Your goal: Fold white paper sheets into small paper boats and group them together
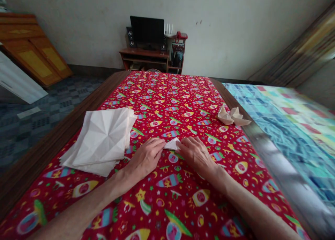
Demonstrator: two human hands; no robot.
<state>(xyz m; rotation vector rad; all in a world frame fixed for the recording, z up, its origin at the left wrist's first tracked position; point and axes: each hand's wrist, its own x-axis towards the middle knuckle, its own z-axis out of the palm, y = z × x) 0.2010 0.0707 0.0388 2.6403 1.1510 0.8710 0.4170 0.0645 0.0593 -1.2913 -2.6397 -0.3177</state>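
Observation:
A small white folded paper (172, 144), roughly triangular, lies on the red printed cloth between my two hands. My left hand (149, 152) has its fingers closed together at the paper's left corner. My right hand (196, 151) covers the paper's right end, its fingers curled and pressed on it. Both sets of fingertips are partly hidden. Left of my hands is a stack of creased white paper sheets (104, 135). Two folded paper pieces (233, 116) with pointed tips stand near the cloth's right edge.
The red cloth (162, 201) covers a dark wooden table (91, 100). To the right is a bed with a patchwork cover (274, 118). Beyond the table's far end stand a desk (143, 52) with a monitor (147, 29) and a red telephone (181, 35). A wooden cabinet (34, 51) is at the left.

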